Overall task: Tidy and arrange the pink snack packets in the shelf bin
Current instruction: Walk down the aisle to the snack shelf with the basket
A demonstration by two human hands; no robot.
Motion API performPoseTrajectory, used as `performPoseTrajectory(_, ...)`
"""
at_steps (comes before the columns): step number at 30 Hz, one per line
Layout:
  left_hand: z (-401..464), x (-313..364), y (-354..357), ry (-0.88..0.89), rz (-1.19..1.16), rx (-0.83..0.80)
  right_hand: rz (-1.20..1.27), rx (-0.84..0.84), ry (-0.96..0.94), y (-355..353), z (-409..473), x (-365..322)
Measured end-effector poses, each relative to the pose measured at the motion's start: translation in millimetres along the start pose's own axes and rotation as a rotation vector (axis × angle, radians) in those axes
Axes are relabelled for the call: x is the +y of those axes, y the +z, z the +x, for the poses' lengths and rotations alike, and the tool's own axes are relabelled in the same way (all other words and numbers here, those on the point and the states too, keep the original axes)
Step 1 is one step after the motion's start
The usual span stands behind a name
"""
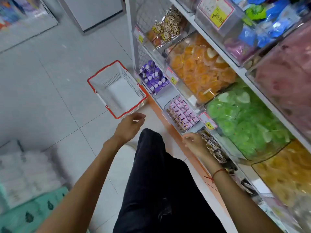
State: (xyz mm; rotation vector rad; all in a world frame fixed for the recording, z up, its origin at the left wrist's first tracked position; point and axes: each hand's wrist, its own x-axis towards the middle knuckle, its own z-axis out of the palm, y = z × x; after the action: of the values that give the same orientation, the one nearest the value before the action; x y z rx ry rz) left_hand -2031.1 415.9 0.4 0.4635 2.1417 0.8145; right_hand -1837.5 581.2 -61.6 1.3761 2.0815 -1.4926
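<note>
Pink, boxy snack packets (182, 114) in the clear plastic shelf bin (185, 130): just beyond your right hand (195, 144).
Rows run near-to-far; both your right and left hand (128, 126) hang loosely curled, holding nothing.

Both bare arms reached forward and down. Left hand (129, 126) hung in the air, fingers loosely curled, holding nothing. Right hand (195, 143) was extended, fingers relaxed, a red string around its wrist. A dark-trousered leg showed between them.

You see glossy pink packets (182, 113) in a clear plastic bin (170, 122). Beside them, a perforated white plastic basket (117, 89) sits on smooth, matt floor tiles (55, 81).
</note>
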Motion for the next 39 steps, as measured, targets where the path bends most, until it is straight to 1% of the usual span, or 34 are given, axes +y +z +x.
performPoseTrajectory(2,34.3,12.6,-0.4,0.028,0.194,-0.101,-0.104,0.004,0.012,4.2,20.2,2.3)
performPoseTrajectory(4,73.1,24.2,3.2,0.053,0.364,-0.154,-0.171,0.032,0.027,8.9,38.9,3.9)
performPoseTrajectory(7,137.7,36.5,20.7,0.039,0.476,-0.225,-0.138,0.124,0.144,12.4,65.7,9.2)
performPoseTrajectory(9,181.0,31.1,39.3,0.005,0.534,-0.293,-0.11,0.196,0.198,15.3,86.1,20.6)
performPoseTrajectory(11,222.1,16.0,59.5,0.014,0.648,-0.348,-0.125,0.246,0.237,21.8,106.2,33.2)
performPoseTrajectory(13,259.4,-1.6,82.1,0.087,0.772,-0.373,-0.189,0.302,0.293,33.2,129.0,48.7)
performPoseTrajectory(14,277.2,-11.1,94.3,0.127,0.786,-0.367,-0.247,0.324,0.317,40.4,141.3,56.0)
performPoseTrajectory(16,304.5,-30.2,119.3,0.189,0.748,-0.368,-0.354,0.375,0.374,55.1,164.1,69.5)
performPoseTrajectory(18,327.1,-49.2,143.8,0.323,0.685,-0.358,-0.313,0.474,0.397,69.5,185.1,84.0)
performPoseTrajectory(21,352.5,-74.5,169.1,0.559,0.538,-0.286,-0.261,0.674,0.348,84.4,204.8,105.8)
performPoseTrajectory(24,370.1,-93.7,180.7,0.756,0.359,-0.261,-0.359,0.857,0.296,96.3,215.5,127.2)
performPoseTrajectory(26,381.3,-106.0,182.6,0.876,0.336,-0.232,-0.459,0.982,0.263,101.2,219.4,135.8)
performPoseTrajectory(27,385.5,-110.9,183.0,0.94,0.344,-0.207,-0.499,1.019,0.25,103.0,221.3,139.1)
performPoseTrajectory(28,388.1,-114.9,184.6,1.011,0.353,-0.162,-0.53,1.051,0.225,104.7,223.3,142.2)
performPoseTrajectory(30,392.4,-120.3,190.6,1.116,0.352,-0.05,-0.554,1.125,0.116,107.4,226.4,148.0)
performPoseTrajectory(31,393.8,-122.6,194.0,1.124,0.34,-0.023,-0.559,1.155,0.071,108.5,227.5,149.1)
performPoseTrajectory(32,394.2,-124.2,196.5,1.102,0.325,-0.026,-0.577,1.16,0.064,109.5,228.5,150.1)
performPoseTrajectory(34,394.5,-126.1,198.7,1.056,0.336,-0.049,-0.626,1.149,0.1,110.7,231.9,150.8)
performPoseTrajectory(35,393.8,-126.5,199.0,1.063,0.356,-0.047,-0.632,1.15,0.112,111.4,234.1,151.0)
performPoseTrajectory(39,381.6,-126.7,196.2,1.091,0.363,-0.04,-0.558,1.166,0.14,118.1,234.3,144.1)
